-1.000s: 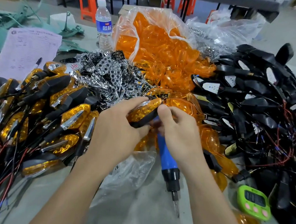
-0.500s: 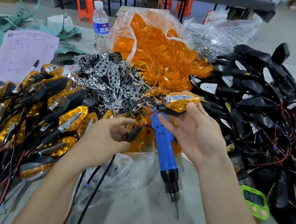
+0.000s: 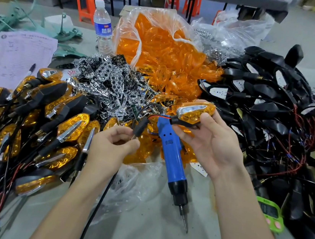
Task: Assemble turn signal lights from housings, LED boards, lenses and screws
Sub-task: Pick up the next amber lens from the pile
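well, the turn signal light (image 3: 195, 112) is up above the bench (image 3: 147, 238), gripped between thumb and fingers of the right hand (image 3: 209, 146), while the left hand (image 3: 113, 145) pinches its black stem (image 3: 139, 127). it looks light, rigid plastic, the glossy lens (image 3: 204, 110) slippery and easily scuffed, the wires (image 3: 153, 116) limp; best taken by the housing (image 3: 187, 125) sides. its long axis runs crosswise, stem end left, lens facing up.

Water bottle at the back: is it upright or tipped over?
Upright: the water bottle stands with its white cap on top, left of the bag of orange lenses.
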### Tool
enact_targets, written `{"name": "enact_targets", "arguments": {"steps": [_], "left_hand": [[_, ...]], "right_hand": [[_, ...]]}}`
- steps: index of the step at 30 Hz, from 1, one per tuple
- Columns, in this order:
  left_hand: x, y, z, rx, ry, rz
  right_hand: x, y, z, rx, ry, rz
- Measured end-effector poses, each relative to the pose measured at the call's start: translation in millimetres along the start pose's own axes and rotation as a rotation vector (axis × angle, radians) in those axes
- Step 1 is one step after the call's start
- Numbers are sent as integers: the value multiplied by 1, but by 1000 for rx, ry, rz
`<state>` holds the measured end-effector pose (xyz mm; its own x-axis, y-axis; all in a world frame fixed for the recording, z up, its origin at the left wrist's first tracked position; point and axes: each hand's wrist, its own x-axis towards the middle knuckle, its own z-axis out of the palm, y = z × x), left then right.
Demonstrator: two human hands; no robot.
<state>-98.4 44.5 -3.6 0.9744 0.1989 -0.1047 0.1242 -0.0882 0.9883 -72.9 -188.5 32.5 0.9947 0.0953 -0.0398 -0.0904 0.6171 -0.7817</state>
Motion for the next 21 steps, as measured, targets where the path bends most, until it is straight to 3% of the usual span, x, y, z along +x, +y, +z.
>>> {"name": "enact_targets", "arguments": {"steps": [4, 13, 15, 21], "left_hand": [[4, 7, -3, 4, 4, -11], [-5, 24, -14, 110, -358, 23], [-8, 29, -9, 99, -334, 12], [-9, 38, 5, 463, -96, 200]], "right_hand": [[-1, 4, -4, -21, 23, -9], [-7, 9, -11, -40, -2, 64], [-7, 11, -10, -29, -22, 84], [-7, 17, -3, -37, -64, 125]]}}
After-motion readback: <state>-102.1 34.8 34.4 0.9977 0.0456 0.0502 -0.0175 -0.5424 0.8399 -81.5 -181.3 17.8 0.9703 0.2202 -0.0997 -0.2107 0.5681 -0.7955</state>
